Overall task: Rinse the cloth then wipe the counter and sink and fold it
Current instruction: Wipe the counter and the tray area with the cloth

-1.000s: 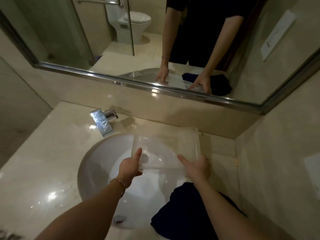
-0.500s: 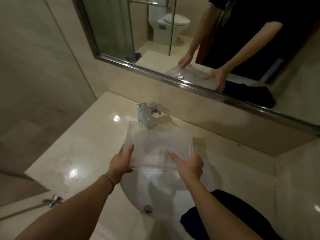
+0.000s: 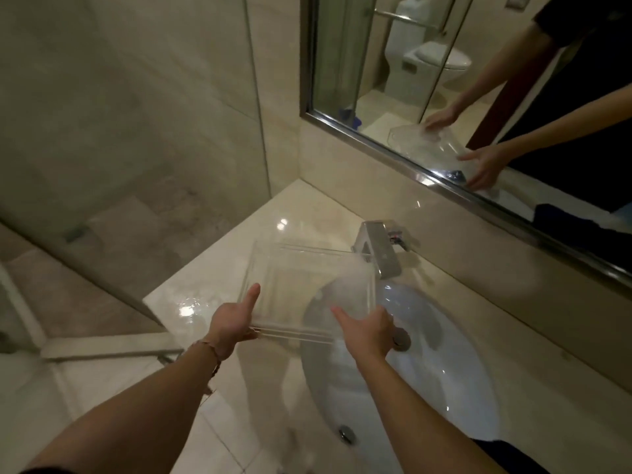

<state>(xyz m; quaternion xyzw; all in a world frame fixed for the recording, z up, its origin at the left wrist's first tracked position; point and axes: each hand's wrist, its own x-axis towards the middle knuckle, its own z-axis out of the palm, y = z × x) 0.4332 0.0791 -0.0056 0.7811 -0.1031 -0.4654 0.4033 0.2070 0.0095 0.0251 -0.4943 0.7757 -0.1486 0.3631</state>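
Both hands hold 1 clear tray (image 3: 307, 289) above the bench (image 3: 219, 268) and the sink (image 3: 444, 371) rim. Left hand (image 3: 229, 325) grip closed on its near-left edge, right hand (image 3: 371, 331) on near-right. Dark cloth (image 3: 506, 455) at 5 o'clock, well apart from both grips, at the sink's near edge.

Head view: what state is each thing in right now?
Clear plastic tray: held by both hands, above counter and sink edge.
Left hand: gripping tray's near edge.
Right hand: gripping tray's near edge.
Chrome faucet: no water visible.
White oval sink: unplugged.
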